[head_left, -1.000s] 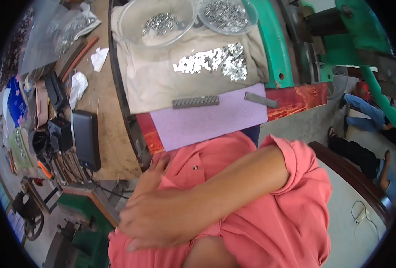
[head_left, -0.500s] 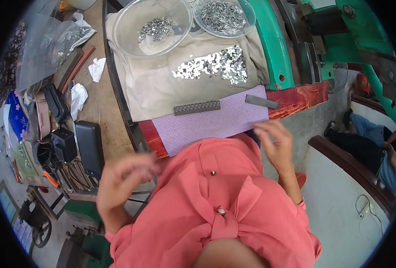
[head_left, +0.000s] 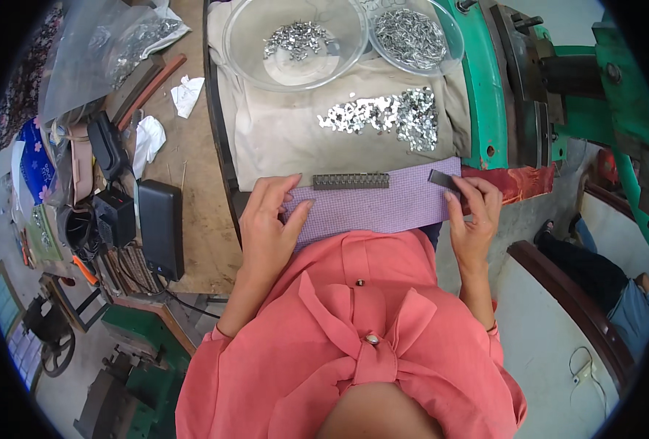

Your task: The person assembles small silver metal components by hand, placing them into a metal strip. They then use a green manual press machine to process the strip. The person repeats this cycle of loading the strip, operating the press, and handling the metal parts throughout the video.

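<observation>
A dark slotted metal strip [head_left: 351, 181] with a row of notches lies on the purple woven mat [head_left: 372, 208]. My left hand [head_left: 269, 223] is at the strip's left, apart from it, with thumb and fingers spread and nothing between them. At the mat's right side, my right hand [head_left: 475, 216] has its thumb and fingers on the end of a flat grey metal bar [head_left: 443, 180]. Part of the bar is hidden under those fingers. Beyond the mat, shiny small metal flakes [head_left: 416, 121] are spread on a beige cloth [head_left: 273, 146].
Two clear plastic bowls, a larger one [head_left: 240, 62] and a smaller one [head_left: 456, 51], hold small metal parts at the back. A green machine [head_left: 485, 110] stands to the right. On the left bench are a black case [head_left: 161, 230] and white tissues [head_left: 148, 143]. Another person [head_left: 584, 267] is at far right.
Both hands have moved forward over the mat. My right hand has taken hold of the bar's end, and the bar is turned slightly. The whole view has shifted a little.
</observation>
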A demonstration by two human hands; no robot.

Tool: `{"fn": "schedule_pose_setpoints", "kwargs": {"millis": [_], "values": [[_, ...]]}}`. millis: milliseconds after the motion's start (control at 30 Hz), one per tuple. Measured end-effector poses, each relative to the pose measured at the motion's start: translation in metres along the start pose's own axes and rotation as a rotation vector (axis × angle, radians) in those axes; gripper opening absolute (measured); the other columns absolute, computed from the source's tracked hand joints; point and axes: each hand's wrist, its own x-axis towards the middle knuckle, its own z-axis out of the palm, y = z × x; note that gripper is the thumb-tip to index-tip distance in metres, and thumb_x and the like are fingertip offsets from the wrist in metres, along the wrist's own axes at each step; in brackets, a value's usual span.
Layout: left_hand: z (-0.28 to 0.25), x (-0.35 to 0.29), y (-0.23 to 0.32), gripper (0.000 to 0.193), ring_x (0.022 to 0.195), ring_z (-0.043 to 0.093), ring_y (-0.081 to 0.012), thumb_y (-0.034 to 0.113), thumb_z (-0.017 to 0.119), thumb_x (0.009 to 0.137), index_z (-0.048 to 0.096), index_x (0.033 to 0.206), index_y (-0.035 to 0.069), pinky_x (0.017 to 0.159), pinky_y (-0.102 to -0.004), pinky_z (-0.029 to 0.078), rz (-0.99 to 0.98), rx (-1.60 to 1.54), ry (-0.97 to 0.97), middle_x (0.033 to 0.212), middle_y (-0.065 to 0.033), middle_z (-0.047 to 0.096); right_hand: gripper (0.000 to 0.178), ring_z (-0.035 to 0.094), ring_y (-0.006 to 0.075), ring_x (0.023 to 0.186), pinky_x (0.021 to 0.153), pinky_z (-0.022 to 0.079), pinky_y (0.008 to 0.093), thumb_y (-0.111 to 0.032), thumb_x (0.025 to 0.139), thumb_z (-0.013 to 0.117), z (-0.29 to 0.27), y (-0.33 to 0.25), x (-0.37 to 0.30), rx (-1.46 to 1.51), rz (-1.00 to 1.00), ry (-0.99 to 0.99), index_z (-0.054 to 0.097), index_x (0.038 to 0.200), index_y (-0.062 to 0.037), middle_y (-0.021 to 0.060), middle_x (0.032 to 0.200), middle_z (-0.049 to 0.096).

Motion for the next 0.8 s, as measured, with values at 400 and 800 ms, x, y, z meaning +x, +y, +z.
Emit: {"fn": "schedule_pose_setpoints", "kwargs": {"millis": [400,800], "values": [[0.014,0.012,-0.005,0.027,0.07,0.055,-0.0148,0.003,0.08,0.075,0.071,0.101,0.003,0.062,-0.0279,0.046,0.046,0.047,0.035,0.092,-0.0061,0.062,0.032,0.058,0.027,0.088,0.076,0.048,0.037,-0.007,0.078,0.079,-0.019,0.03,0.005,0.042,0.056,-0.109,0.073,0.109,-0.0045,0.0106,0.099,0.062],[0.015,0.008,0.003,0.015,0.073,0.056,-0.0154,0.011,0.074,0.087,0.066,0.091,-0.001,0.063,-0.0293,0.044,-0.04,-0.102,0.022,0.09,-0.0073,0.06,0.027,0.061,0.0269,0.085,0.073,0.05,0.0365,-0.006,0.079,0.078,-0.02,0.001,0.008,0.207,0.163,-0.089,0.071,0.105,-0.002,0.0103,0.097,0.063]]}}
